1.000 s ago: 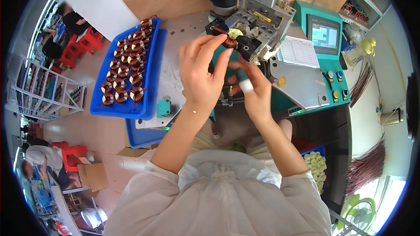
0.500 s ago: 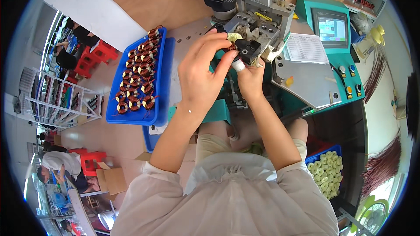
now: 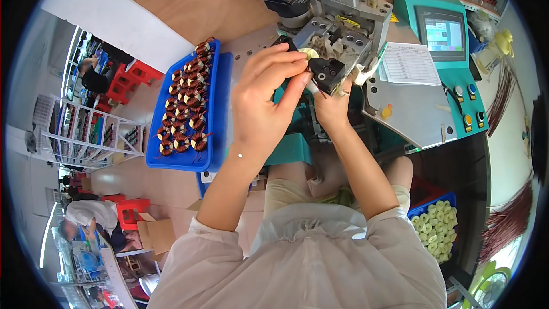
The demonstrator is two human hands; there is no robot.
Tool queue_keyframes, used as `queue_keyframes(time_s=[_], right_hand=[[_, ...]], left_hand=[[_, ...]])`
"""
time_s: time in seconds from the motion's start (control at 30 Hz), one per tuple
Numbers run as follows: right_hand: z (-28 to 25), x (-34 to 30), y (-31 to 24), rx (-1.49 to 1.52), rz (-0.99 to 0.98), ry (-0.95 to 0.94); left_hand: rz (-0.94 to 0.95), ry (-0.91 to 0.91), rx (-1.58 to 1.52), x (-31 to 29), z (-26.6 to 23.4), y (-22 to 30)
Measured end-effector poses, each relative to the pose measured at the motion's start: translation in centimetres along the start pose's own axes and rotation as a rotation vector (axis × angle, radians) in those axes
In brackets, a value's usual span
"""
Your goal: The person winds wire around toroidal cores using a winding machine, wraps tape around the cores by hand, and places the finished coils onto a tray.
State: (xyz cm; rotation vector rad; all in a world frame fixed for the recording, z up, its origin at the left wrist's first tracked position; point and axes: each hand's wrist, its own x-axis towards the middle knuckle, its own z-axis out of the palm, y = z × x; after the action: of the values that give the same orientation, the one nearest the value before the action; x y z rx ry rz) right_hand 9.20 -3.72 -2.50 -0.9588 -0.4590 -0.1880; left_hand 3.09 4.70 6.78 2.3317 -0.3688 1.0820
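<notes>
Reaching up beneath the black block (image 3: 330, 75) at upper centre, the right hand (image 3: 331, 107) now has its fingertips largely hidden there; a second ago its wrapped finger showed clear, below the block. I cannot tell whether it grips anything. The left hand (image 3: 260, 94) stays narrow, thumb and forefinger pinched at the near edge of the pale ring (image 3: 309, 53), which sits just left of the block. With both hands now crowded around one spot, the work there looks two-handed. Copper-wound rings (image 3: 199, 141) fill a blue tray (image 3: 191, 163) at left of centre; bare pale rings (image 3: 436, 226) lie in a blue bin (image 3: 452, 197), lower right.
</notes>
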Motion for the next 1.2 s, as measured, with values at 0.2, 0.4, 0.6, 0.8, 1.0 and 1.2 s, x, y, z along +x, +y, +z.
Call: queue_keyframes(time_s=[0.2,0.4,0.6,0.8,1.0,1.2], right_hand=[[1.0,-0.4,1.0,0.098,-0.072,0.100],[0.7,-2.4,0.3,0.602,0.125,0.098],[1.7,-3.3,0.3,0.388,0.028,0.178],[-0.4,-3.0,1.7,-0.211,-0.204,0.131],[2.5,-4.3,-0.5,0.108,0.007,0.232],[3.2,-4.3,-1.8,0.363,0.104,0.275]], left_hand=[[0.000,-0.074,0.026,0.4,-0.3,-0.1],[0.024,-0.095,0.010,0.7,-0.5,-0.1],[0.025,-0.090,0.005,0.4,-0.5,0.0],[0.138,-0.133,0.122,0.5,-0.5,0.1],[0.137,-0.142,0.084,0.5,-0.9,-0.3],[0.135,-0.110,0.076,-0.1,-0.4,-0.5]])
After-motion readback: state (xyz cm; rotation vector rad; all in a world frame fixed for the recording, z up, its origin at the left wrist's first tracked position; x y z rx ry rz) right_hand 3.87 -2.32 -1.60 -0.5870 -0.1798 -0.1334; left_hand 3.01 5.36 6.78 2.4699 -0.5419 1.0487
